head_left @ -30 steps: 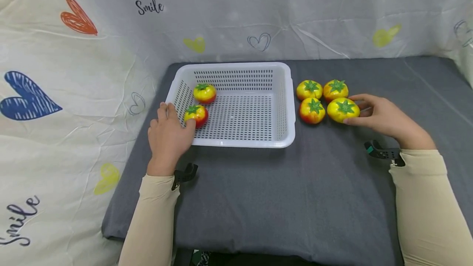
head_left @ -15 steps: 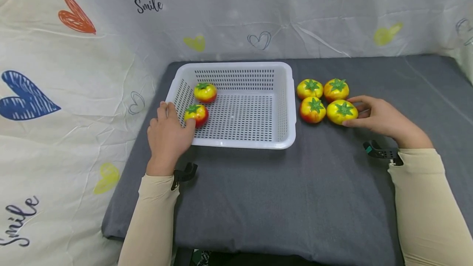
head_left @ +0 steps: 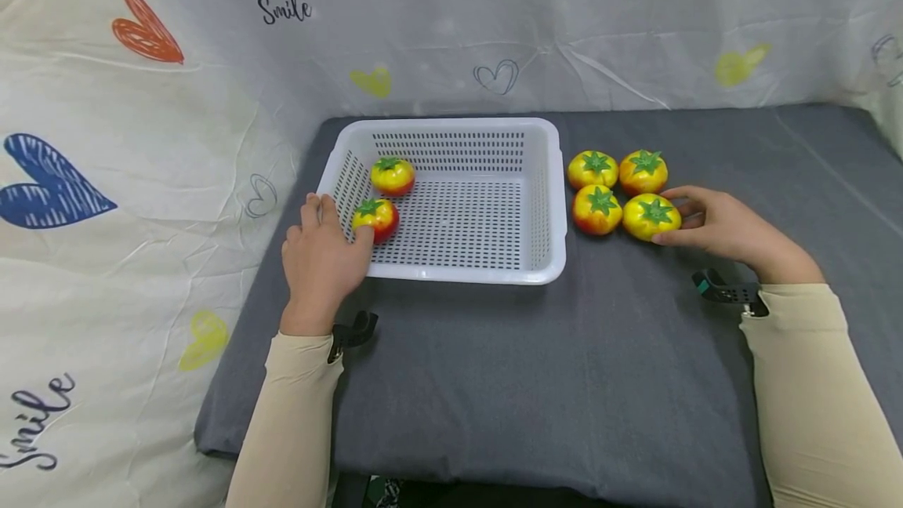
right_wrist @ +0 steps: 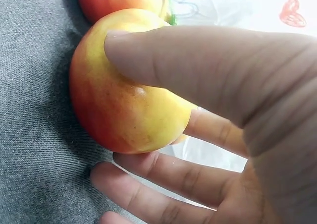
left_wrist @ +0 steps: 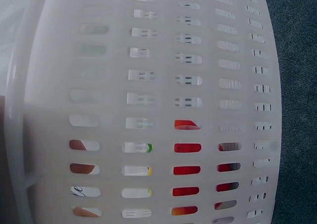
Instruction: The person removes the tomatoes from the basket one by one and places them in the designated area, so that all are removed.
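My left hand (head_left: 323, 269) grips the left wall of a white perforated plastic basket (head_left: 466, 276), thumb over the rim. Two red-and-yellow tomatoes with green tops lie in the basket's left part: one farther back (head_left: 392, 177), one in front (head_left: 376, 220) beside my thumb. Slotted basket wall (left_wrist: 163, 110) fills the left wrist view, with red showing through the slots. To the right of the basket, my right hand (head_left: 727, 224) holds a yellow tomato (head_left: 650, 217) between thumb and fingers. In the right wrist view, that tomato (right_wrist: 124, 105) appears at the grey cloth, the thumb pressed on its side.
Three more tomatoes stand close to the held one: back left (head_left: 592, 169), back right (head_left: 643, 172) and front left (head_left: 596, 210). Grey cloth (head_left: 536, 382) covers the table. A patterned white curtain (head_left: 437, 30) hangs behind and along the left side.
The tomato in my right hand has shifted slightly toward me and left, the hand moving with it. My left hand and the basket hold their place.
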Tool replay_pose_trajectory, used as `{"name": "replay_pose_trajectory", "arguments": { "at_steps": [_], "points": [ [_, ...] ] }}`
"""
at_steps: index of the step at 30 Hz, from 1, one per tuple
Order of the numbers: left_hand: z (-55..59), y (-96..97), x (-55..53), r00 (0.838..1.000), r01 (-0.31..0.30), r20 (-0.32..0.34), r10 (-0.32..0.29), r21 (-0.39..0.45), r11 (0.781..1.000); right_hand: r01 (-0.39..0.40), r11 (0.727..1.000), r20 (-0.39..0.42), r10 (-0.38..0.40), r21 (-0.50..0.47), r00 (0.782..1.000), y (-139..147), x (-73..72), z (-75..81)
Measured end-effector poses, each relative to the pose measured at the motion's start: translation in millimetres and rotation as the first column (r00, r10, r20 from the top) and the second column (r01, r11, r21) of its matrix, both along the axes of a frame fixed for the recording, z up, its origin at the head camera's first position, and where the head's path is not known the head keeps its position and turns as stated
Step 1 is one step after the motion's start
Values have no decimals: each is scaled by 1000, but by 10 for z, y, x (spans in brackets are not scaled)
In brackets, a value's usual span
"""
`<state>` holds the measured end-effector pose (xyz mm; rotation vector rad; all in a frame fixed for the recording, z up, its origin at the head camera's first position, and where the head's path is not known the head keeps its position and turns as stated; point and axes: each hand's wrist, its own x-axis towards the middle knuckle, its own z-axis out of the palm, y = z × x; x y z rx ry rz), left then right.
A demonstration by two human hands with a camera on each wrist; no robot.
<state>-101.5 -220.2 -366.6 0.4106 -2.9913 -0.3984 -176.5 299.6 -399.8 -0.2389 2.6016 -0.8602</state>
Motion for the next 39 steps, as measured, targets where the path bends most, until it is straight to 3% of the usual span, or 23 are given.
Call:
{"name": "replay_pose_trajectory", "arguments": {
  "at_steps": [39],
  "points": [
    [-41, -27, -19, 1000, 11, -4, -11, -22, 1000, -37, 999, 61, 36, 5, 997, 23, -123, -17]
  ]
}}
